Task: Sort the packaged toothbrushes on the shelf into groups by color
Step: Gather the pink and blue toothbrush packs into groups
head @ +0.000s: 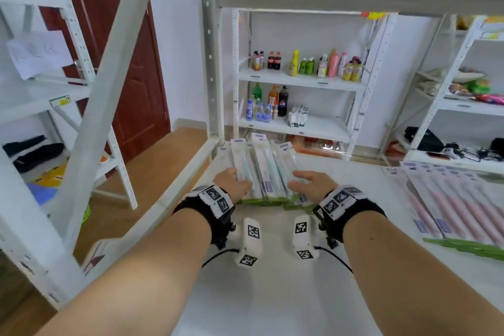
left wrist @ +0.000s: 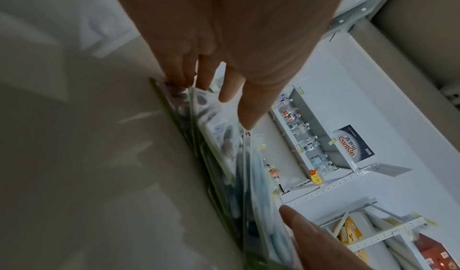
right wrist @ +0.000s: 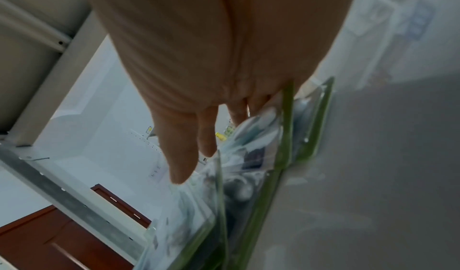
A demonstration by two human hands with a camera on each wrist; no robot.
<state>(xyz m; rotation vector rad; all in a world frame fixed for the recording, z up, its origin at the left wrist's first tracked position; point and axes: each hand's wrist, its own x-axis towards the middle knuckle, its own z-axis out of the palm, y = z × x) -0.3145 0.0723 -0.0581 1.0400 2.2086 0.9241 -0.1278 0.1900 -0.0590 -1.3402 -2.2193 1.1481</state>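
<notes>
A fanned pile of teal-green packaged toothbrushes [head: 261,169] lies at the back left of the white shelf board [head: 272,294]. My left hand [head: 234,176] rests against the pile's left side and my right hand [head: 305,180] against its right side, fingers fairly straight. In the left wrist view the fingers [left wrist: 224,89] touch the near ends of the clear packs [left wrist: 224,156]. The right wrist view shows straight fingers [right wrist: 184,156] lying on the packs [right wrist: 248,156], whose card edges are green. A row of pink packaged toothbrushes [head: 447,199] lies flat at the right of the shelf.
A grey upright post [head: 212,76] stands at the shelf's far left corner, and the shelf's left edge [head: 174,188] runs close to my left arm. Another shelf board sits low overhead. Racks with bottles [head: 300,68] stand across the aisle.
</notes>
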